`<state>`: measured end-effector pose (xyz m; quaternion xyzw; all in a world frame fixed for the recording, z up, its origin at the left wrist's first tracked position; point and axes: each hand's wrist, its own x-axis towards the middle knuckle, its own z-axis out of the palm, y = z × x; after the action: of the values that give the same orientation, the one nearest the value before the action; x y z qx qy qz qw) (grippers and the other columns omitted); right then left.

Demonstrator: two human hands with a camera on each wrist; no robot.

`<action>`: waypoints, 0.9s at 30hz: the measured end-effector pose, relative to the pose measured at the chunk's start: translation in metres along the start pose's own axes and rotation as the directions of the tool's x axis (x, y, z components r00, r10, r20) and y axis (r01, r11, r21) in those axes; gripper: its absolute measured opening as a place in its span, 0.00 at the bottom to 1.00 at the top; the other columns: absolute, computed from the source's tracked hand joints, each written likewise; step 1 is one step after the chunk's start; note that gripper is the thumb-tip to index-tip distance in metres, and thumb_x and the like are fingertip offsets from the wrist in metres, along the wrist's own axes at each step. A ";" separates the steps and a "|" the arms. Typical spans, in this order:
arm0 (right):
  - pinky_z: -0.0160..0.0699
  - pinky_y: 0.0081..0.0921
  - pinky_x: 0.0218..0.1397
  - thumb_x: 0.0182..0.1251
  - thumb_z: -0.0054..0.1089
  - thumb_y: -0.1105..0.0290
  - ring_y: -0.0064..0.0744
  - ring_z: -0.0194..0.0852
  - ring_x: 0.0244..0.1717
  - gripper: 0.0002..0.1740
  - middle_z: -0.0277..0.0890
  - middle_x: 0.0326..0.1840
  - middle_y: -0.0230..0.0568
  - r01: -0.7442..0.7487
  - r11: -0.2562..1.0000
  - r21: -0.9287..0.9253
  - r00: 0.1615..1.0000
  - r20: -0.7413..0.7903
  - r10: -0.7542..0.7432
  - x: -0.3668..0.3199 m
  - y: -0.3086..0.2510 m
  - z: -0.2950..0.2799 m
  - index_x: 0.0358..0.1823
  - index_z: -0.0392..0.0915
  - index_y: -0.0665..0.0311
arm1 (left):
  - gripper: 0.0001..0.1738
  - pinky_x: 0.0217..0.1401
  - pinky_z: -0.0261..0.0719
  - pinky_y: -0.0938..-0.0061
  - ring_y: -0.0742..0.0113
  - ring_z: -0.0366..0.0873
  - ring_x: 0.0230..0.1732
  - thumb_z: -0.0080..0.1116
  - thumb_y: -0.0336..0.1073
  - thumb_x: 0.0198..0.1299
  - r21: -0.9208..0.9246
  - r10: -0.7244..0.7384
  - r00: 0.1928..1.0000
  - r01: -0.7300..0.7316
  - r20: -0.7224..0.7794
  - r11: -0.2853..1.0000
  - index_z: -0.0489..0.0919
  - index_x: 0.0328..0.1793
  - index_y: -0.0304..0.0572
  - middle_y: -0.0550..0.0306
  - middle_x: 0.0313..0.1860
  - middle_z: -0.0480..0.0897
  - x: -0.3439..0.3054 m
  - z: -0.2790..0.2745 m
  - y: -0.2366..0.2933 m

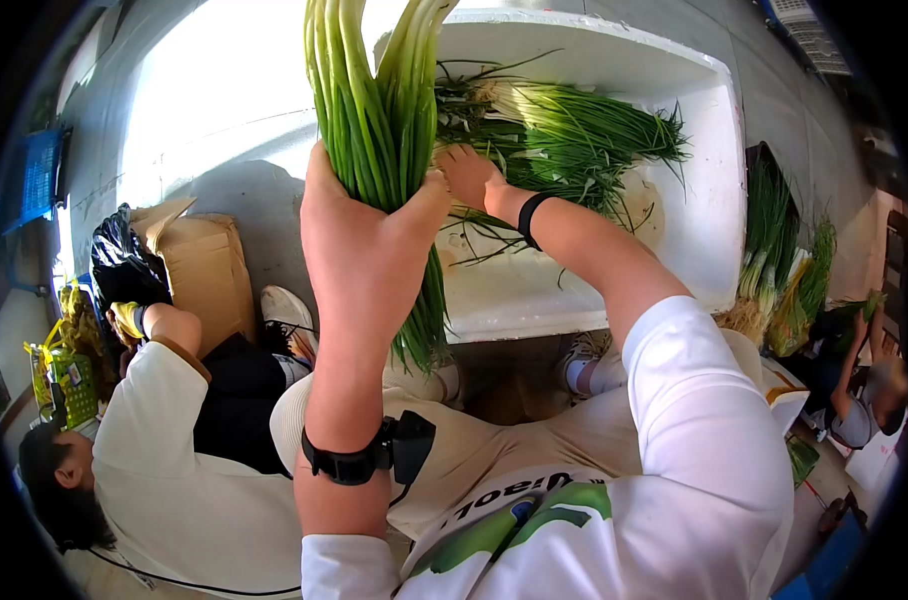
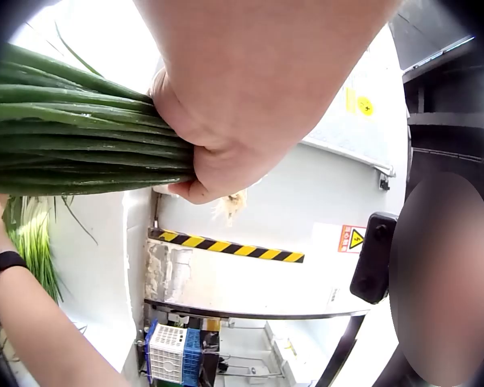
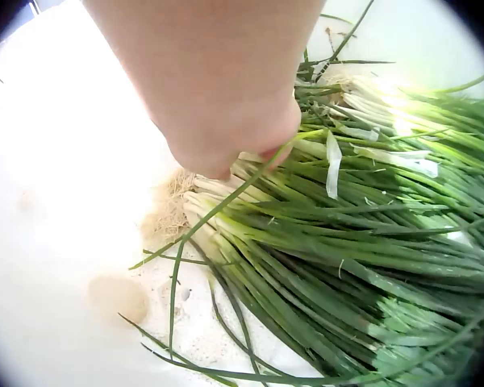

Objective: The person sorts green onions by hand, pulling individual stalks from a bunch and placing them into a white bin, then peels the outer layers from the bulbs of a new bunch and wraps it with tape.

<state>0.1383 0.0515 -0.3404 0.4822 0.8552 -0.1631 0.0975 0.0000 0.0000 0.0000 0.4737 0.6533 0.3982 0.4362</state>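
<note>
My left hand (image 1: 369, 240) grips a thick bunch of green onions (image 1: 374, 110), raised near the foam box's left side, with pale stalks up and green tips hanging below. In the left wrist view, the fingers of the left hand (image 2: 226, 137) wrap round the green leaves (image 2: 81, 133). Inside the white box, my right hand (image 1: 469, 180) is low over a pile of green onions (image 1: 594, 135). The right wrist view shows the right hand (image 3: 226, 121) with its fingers bent round white stems near the roots of the piled onions (image 3: 331, 218); some fingertips are hidden.
The white foam box (image 1: 714, 200) has raised walls. More onions (image 1: 769, 230) lie to its right. At left are a cardboard box (image 1: 209, 270), a black bag (image 1: 124, 255) and a seated person (image 1: 184, 430). Another person (image 1: 864, 400) is at far right.
</note>
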 end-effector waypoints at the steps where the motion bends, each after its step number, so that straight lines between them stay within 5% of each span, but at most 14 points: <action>1: 0.74 0.38 0.67 0.60 0.63 0.73 0.48 0.62 0.69 0.34 0.63 0.67 0.48 -0.004 0.999 0.038 1.000 0.000 0.004 -0.001 0.000 -0.003 0.69 0.63 0.65 | 0.17 0.37 0.76 0.76 0.76 0.74 0.31 0.65 0.28 0.51 -0.006 -0.013 1.000 0.013 0.001 1.000 0.74 0.46 0.33 0.59 0.32 0.80 0.000 0.000 0.000; 12: 0.70 0.41 0.63 0.69 0.55 0.65 0.45 0.67 0.63 0.23 0.69 0.61 0.46 -0.073 0.986 0.152 0.995 -0.057 0.082 0.004 -0.007 -0.020 0.65 0.68 0.61 | 0.17 0.36 0.75 0.77 0.77 0.73 0.30 0.66 0.28 0.51 0.008 -0.004 1.000 0.004 0.006 1.000 0.74 0.45 0.33 0.60 0.31 0.80 0.002 0.002 -0.001; 17: 0.69 0.40 0.64 0.68 0.56 0.68 0.44 0.66 0.64 0.23 0.69 0.61 0.44 -0.029 0.999 -0.018 0.999 -0.017 0.028 0.001 -0.012 -0.026 0.64 0.69 0.59 | 0.17 0.37 0.75 0.77 0.77 0.74 0.30 0.66 0.29 0.51 0.004 -0.001 1.000 0.001 -0.005 1.000 0.74 0.46 0.33 0.60 0.32 0.80 0.001 0.001 -0.002; 21: 0.69 0.39 0.64 0.67 0.57 0.70 0.43 0.65 0.64 0.24 0.68 0.62 0.43 -0.001 1.000 -0.019 0.997 -0.076 -0.001 0.002 -0.013 -0.013 0.65 0.70 0.59 | 0.18 0.37 0.75 0.77 0.77 0.74 0.31 0.66 0.29 0.51 -0.033 -0.007 1.000 0.007 -0.006 0.999 0.74 0.47 0.32 0.60 0.33 0.80 0.002 0.002 -0.005; 27: 0.68 0.38 0.64 0.65 0.59 0.71 0.42 0.64 0.65 0.26 0.66 0.64 0.41 -0.006 1.000 -0.022 1.000 0.027 0.006 0.001 -0.014 -0.026 0.66 0.70 0.57 | 0.19 0.37 0.76 0.77 0.76 0.74 0.31 0.65 0.28 0.51 -0.030 -0.021 1.000 0.021 0.013 0.999 0.74 0.48 0.32 0.59 0.33 0.80 0.002 0.000 -0.003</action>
<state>0.1255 0.0554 -0.3143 0.4814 0.8540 -0.1600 0.1150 -0.0007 0.0015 -0.0031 0.4625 0.6494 0.4005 0.4516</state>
